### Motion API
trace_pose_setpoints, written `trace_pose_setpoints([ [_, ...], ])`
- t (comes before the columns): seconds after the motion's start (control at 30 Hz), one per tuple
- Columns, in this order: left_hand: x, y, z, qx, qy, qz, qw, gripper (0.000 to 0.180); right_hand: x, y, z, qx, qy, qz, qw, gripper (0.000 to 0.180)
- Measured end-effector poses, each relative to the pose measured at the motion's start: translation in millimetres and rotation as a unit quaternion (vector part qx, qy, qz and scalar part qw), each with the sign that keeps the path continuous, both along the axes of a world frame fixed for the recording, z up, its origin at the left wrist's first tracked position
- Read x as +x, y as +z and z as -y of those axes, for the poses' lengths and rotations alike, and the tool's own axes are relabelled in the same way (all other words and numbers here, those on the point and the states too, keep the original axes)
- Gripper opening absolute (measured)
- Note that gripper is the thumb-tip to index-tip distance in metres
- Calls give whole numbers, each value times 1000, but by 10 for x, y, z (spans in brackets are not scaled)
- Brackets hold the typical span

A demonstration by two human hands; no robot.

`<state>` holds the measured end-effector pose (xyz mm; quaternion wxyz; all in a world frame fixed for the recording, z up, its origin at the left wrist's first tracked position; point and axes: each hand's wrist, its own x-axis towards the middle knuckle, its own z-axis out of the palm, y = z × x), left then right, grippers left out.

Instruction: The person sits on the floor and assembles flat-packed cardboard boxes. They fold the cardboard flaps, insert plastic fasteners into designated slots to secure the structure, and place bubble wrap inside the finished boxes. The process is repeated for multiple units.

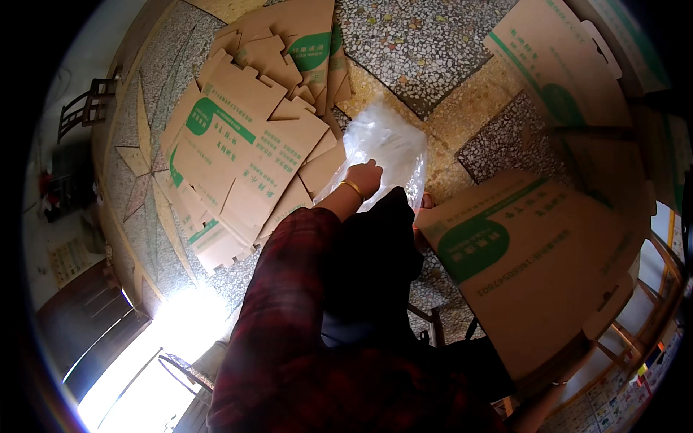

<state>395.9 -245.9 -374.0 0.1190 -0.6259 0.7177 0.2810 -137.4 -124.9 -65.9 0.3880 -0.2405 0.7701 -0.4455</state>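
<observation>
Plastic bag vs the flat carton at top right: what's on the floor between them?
Head view: nothing. Between the clear plastic bag and the flat carton there is only bare terrazzo floor.

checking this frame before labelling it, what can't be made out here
Head view:
- Left hand on the clear plastic bag: fingers curl under, grip unclear.
- Right hand: only fingertips show at the brown printed cardboard box; the dark trouser knee hides the rest.
- Bag contents: glare washes them out.
- Flat brown cardboard stack: sheets overlap, count unclear.
</observation>
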Motion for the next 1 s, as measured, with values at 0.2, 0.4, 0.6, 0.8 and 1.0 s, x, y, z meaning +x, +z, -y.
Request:
trace_pose_setpoints([
  [0.2,188,69,8,51,79,103,990,17,80,4,14,-18,-3,73,997,46],
  [0.4,59,-1,194,-34,54,2,998,29,-10,-47,-59,-12,-79,35,996,46],
  [0.6,-283,-126,340,-53,52,-15,997,31,-39,-71,-73,-32,-47,52,997,44],
  [0.8,-199,-516,227,-27,93,-32,995,31,-260,-107,-210,-56,17,76,995,42],
  [1.0,-185,-327,182,26,72,-31,997,32,213,54,-5,0,-45,32,998,39],
])
